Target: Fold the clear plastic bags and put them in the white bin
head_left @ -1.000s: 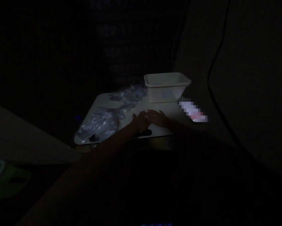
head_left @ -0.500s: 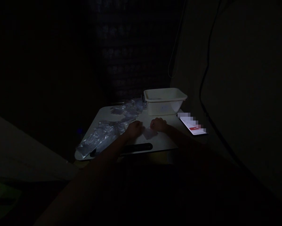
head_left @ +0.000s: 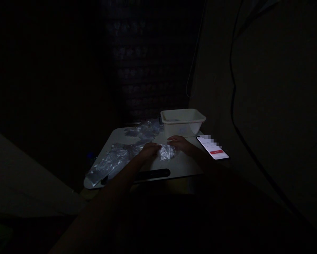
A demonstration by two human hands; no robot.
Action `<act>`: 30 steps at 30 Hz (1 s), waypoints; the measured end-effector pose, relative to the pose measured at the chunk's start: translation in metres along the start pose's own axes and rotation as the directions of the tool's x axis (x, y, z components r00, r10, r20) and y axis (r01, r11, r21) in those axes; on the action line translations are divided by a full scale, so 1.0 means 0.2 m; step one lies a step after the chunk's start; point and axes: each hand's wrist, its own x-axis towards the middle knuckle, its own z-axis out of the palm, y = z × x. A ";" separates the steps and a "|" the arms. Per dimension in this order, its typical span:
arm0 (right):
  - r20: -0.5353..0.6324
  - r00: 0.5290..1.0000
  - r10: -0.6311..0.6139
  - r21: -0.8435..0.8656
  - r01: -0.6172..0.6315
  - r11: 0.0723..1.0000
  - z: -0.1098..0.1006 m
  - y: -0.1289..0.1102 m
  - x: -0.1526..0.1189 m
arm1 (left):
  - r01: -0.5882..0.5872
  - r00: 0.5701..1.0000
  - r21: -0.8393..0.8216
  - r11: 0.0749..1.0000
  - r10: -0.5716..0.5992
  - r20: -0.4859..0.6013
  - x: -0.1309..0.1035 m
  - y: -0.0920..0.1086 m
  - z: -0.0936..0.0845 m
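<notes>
A small crinkled clear plastic bag is stretched between my hands above the front of a white table. My left hand pinches its left edge. At its upper right, my right hand has its fingers bent round the bag's edge. More shiny plastic bags lie in a pile left of my left hand, and another heap of small bags sits at the table's back. The room is dark, so finger details are faint.
Behind my right hand stands a white plastic tub. A lit phone lies at the table's right edge. A dark slot runs along the front edge. A cable hangs on the right wall.
The small bag between my hands now looks wider and brighter, catching more light. My right hand's fingers have stretched out somewhat. The whole view has shifted slightly, with the table lower in the picture.
</notes>
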 end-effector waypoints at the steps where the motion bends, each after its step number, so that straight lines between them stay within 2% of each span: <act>1: 0.013 0.999 0.046 0.072 -0.047 0.996 0.00 0.00 -0.01 | -0.006 1.000 -0.016 1.000 0.006 -0.012 0.00 0.00 0.00; 3: 0.063 0.993 0.098 0.182 -0.108 0.977 0.00 -0.01 -0.02 | -0.002 0.999 -0.029 1.000 0.001 -0.039 0.01 0.00 0.01; 8: 0.117 0.991 0.057 0.268 -0.087 0.959 0.01 0.00 -0.02 | -0.060 0.992 -0.031 0.998 0.056 -0.114 0.01 0.02 0.05; 11: 0.081 0.992 0.094 0.256 -0.111 0.960 0.01 0.01 0.00 | -0.066 0.989 -0.057 0.996 0.057 -0.138 0.00 0.05 0.07; 16: -0.028 0.998 0.063 0.306 -0.051 0.951 -0.01 -0.01 -0.01 | 0.047 0.996 -0.060 0.997 -0.051 -0.072 -0.03 0.08 0.08; 21: 0.023 0.993 0.119 0.342 -0.119 0.932 0.00 -0.05 -0.06 | -0.028 0.990 -0.058 0.998 0.020 -0.137 -0.04 0.08 0.09; 23: -0.017 0.994 0.110 0.311 -0.100 0.945 0.01 -0.06 -0.06 | -0.056 0.988 -0.062 0.997 0.046 -0.145 -0.03 0.09 0.09; 26: -0.112 0.993 0.021 0.182 -0.001 0.983 -0.01 -0.11 -0.03 | -0.068 0.986 -0.051 0.996 0.059 -0.155 -0.01 0.13 0.07; 30: -0.232 0.957 -0.173 -0.016 0.174 0.985 -0.14 -0.25 0.05 | -0.154 0.953 0.038 0.987 0.158 -0.258 0.10 0.25 0.01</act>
